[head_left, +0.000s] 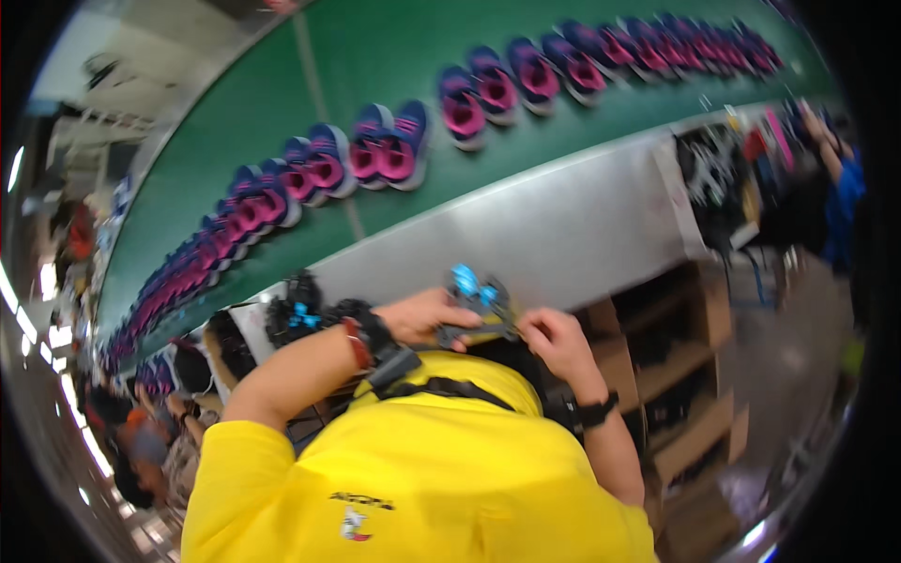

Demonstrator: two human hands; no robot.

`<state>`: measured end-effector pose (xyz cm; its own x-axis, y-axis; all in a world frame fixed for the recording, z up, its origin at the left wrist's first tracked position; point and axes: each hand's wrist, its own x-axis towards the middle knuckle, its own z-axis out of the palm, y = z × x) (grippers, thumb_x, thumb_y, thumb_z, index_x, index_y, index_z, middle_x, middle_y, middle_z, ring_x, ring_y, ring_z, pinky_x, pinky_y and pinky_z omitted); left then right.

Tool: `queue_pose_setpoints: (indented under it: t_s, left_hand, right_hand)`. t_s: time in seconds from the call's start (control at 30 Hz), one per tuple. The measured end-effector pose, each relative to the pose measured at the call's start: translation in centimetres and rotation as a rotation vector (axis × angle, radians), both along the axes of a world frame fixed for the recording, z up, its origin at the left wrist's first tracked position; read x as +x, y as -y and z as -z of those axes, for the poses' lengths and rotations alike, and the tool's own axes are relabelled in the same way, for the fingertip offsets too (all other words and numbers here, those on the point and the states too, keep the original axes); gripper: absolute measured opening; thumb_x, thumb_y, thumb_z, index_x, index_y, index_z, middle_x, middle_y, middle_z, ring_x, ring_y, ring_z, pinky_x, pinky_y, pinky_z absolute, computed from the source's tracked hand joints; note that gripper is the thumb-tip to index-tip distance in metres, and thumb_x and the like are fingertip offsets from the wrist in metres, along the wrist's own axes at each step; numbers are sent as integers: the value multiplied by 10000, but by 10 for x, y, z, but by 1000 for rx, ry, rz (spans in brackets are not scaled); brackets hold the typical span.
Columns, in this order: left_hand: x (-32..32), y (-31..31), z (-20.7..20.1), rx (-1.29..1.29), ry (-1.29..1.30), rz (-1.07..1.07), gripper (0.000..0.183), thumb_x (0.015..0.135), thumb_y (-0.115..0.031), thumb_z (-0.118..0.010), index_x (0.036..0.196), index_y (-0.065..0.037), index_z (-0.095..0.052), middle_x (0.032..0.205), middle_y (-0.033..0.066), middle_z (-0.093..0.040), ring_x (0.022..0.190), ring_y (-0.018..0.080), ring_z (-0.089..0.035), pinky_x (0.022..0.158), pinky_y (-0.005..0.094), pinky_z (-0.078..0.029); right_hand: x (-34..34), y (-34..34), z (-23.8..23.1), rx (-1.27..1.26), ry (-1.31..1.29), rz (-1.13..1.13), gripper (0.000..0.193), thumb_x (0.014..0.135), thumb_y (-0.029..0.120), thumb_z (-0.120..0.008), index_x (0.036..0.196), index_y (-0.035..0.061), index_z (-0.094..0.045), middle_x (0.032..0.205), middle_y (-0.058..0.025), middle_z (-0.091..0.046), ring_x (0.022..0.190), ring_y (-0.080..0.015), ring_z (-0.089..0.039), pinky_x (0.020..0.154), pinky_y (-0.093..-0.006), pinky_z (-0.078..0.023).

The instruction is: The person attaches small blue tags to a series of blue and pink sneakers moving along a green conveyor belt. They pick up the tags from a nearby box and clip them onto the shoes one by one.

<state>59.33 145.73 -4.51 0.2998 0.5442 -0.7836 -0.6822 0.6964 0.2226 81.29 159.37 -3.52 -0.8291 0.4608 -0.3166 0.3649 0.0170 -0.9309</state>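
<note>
My left hand (pixel 427 319) is closed on a dark grey piece with shiny blue patches (pixel 481 305), just in front of my body at the near edge of the metal table. Its exact kind is blurred. Close by on the right, my right hand (pixel 558 342) has its fingers pinched together beside the piece's right end. What lies between those fingertips is too small to make out. A dark heap with similar blue spots (pixel 305 310) lies to the left of my left wrist.
Beyond the bare metal ledge (pixel 526 225), navy and pink shoes (pixel 404 145) stand in a long row on a green belt (pixel 394 56). Cardboard compartments (pixel 680 366) are at my right. Another person's blue sleeve (pixel 845 206) shows at far right; people sit at far left.
</note>
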Motion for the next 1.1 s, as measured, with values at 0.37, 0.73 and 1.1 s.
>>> queue_pose_setpoints:
  t_s: [0.37, 0.73, 1.1]
  left_hand:
    - [5, -15, -10, 93, 35, 133, 622, 823, -83, -728, 1340, -88, -382, 1020, 78, -641, 743, 160, -653, 578, 286, -571]
    - [17, -31, -11, 102, 24, 177, 434, 823, -114, -736, 1203, -36, -543, 1019, 110, -649, 802, 178, -664, 638, 316, -583]
    - [18, -45, -5, 19, -5, 91, 689, 806, 7, -701, 1385, -93, -343, 1184, 83, -599, 1025, 180, -627, 751, 336, -591]
  right_hand:
    - [-2, 7, 14, -53, -121, 155, 87, 851, 48, -628, 930, 19, -608, 770, -54, -568, 670, -137, -570, 604, -264, -448]
    - [17, 0, 26, -790, -107, 405, 57, 901, 44, -553, 889, 46, -497, 821, -44, -595, 679, -112, -602, 568, -282, -526]
    - [30, -11, 25, -760, -183, 462, 80, 879, 13, -598, 870, 49, -526, 761, -44, -602, 626, -98, -576, 568, -232, -488]
